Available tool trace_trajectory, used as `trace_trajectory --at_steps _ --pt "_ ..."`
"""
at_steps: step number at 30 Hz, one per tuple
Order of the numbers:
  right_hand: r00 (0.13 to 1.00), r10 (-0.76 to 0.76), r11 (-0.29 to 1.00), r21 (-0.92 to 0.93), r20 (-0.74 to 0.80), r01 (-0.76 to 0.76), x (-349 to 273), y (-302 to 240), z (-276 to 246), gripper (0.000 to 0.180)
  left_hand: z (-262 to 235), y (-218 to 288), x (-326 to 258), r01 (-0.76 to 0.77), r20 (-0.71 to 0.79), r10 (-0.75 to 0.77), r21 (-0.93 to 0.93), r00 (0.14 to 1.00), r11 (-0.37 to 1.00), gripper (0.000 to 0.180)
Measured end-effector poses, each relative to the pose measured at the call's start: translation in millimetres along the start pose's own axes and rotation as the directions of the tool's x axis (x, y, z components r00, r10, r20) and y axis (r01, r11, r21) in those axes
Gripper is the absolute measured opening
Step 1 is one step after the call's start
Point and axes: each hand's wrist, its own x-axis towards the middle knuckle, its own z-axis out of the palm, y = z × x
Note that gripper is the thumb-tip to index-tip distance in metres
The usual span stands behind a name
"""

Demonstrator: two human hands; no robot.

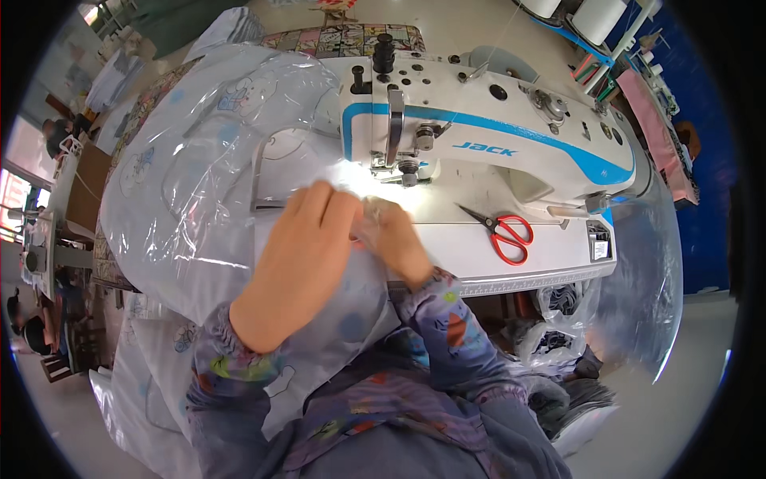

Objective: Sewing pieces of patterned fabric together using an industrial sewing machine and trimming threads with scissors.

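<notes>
My left hand [299, 259] and my right hand [400, 242] meet just in front of the sewing machine's needle area. Clear plastic sheeting [199, 188] with pale blue and grey cartoon prints spreads from the machine bed over the left side and down toward my lap. The fingers of my left hand are bent and closed on its edge. My right hand is closed against the same edge, a bit smeared by motion; its fingertips are partly hidden. A lamp lights the presser foot [408, 172] of the white and blue sewing machine [495, 128], right behind my hands.
Red-handled scissors [511, 239] lie on the machine bed [471, 259], right of my hands, blades pointing toward the needle. Thread cones [597, 20] stand at the upper right. Bagged dark scraps [558, 339] sit below the table's right side. Another person [60, 136] is at the far left.
</notes>
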Motion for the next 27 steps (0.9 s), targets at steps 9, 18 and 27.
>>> trace_trajectory --at_steps 9,18,27 --pt "0.986 0.113 0.979 -0.156 -0.122 -0.132 -1.6 -8.1 -26.0 0.022 50.4 -17.7 -39.4 0.240 0.198 -0.251 0.077 0.948 0.968 0.045" --pt "0.989 0.054 0.958 -0.271 -0.139 -0.091 5.1 6.9 -26.2 0.026 69.9 -32.4 -30.6 0.037 0.286 -0.033 -0.010 0.958 0.999 0.040" --pt "0.980 -0.154 0.906 -0.414 -0.129 0.088 -86.9 2.6 -29.3 0.051 95.3 -55.2 -27.3 -0.086 0.194 0.084 0.003 0.977 0.996 0.033"
